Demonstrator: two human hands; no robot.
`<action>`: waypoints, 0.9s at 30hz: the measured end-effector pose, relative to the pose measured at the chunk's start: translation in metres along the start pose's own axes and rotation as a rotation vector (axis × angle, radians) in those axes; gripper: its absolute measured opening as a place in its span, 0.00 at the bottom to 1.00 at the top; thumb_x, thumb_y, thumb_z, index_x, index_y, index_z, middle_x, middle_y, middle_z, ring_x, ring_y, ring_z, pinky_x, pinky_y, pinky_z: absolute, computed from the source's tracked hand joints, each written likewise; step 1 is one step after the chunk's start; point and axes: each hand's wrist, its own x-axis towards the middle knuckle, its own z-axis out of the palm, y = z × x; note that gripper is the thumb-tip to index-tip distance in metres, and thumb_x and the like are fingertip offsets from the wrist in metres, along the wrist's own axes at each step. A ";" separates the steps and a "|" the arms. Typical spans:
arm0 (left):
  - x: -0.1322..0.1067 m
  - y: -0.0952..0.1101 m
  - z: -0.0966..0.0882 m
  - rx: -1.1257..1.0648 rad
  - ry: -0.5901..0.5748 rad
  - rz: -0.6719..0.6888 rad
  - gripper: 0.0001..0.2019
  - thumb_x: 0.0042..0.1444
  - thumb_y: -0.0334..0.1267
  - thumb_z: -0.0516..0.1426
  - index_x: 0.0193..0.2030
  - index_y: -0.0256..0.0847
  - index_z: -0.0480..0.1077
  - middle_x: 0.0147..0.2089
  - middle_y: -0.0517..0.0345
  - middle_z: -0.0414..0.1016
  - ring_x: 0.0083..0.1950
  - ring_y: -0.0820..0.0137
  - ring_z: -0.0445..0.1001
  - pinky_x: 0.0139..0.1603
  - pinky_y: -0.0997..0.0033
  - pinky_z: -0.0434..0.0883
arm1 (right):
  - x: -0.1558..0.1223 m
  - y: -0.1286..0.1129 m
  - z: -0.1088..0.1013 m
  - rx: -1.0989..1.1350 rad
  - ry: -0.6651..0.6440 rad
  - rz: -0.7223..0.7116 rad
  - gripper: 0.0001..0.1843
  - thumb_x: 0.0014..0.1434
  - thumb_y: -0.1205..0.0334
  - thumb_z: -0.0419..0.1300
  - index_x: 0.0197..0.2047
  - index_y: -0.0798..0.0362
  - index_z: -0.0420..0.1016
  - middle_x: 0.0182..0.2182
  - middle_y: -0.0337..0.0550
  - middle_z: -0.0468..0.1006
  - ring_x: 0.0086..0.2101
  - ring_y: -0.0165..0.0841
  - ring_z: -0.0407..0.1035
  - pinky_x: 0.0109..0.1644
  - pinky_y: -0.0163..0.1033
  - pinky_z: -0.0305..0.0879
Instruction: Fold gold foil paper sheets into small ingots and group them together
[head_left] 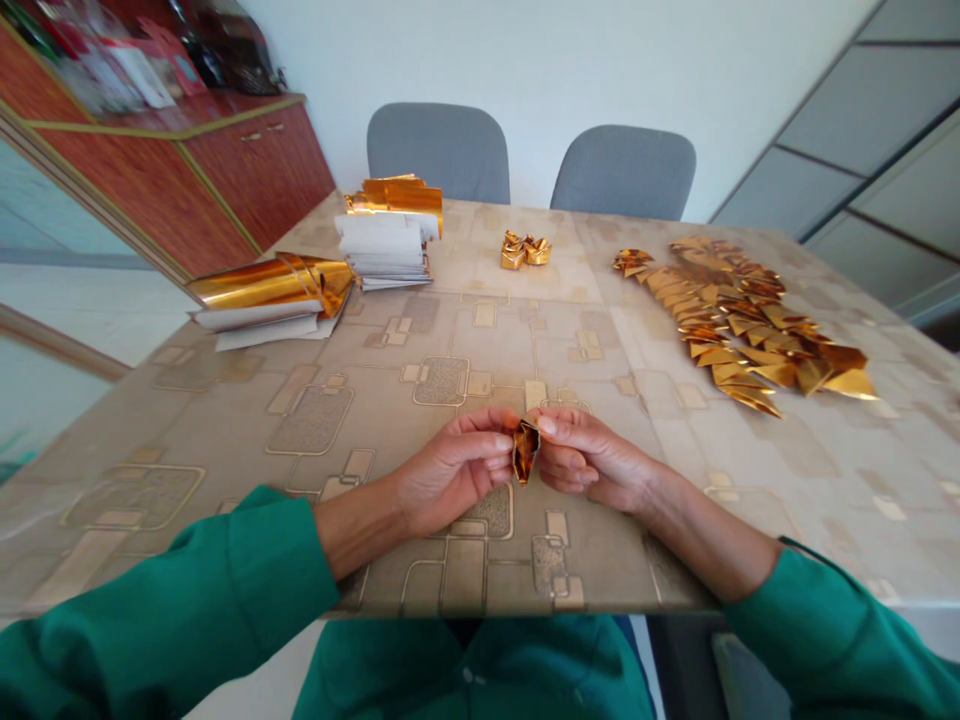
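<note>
Two hands meet above the patterned tabletop point(315, 420), their fingers curled inward, not spread. The left hand point(450, 470) and the right hand point(592, 460) together pinch a small folded gold foil piece point(526, 452) between their fingertips, holding it just off the table. Well to the left of the hands and farther ahead lies a stack of gold-and-white foil sheets point(270, 295). Beyond it, still left of the hands, stands a taller stack of foil sheets point(390, 240). Directly ahead of the hands sits a small cluster of folded gold pieces point(525, 250). Ahead and to the right, many triangular folded gold pieces point(739, 325) overlap in a long curved band.
</note>
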 end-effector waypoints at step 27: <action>-0.001 -0.007 0.003 0.236 0.124 0.141 0.15 0.46 0.35 0.69 0.34 0.39 0.67 0.25 0.65 0.71 0.23 0.80 0.65 0.24 0.82 0.63 | 0.002 0.000 0.007 -0.046 0.079 0.023 0.13 0.59 0.55 0.64 0.29 0.54 0.69 0.12 0.26 0.64 0.13 0.20 0.47 0.18 0.28 0.49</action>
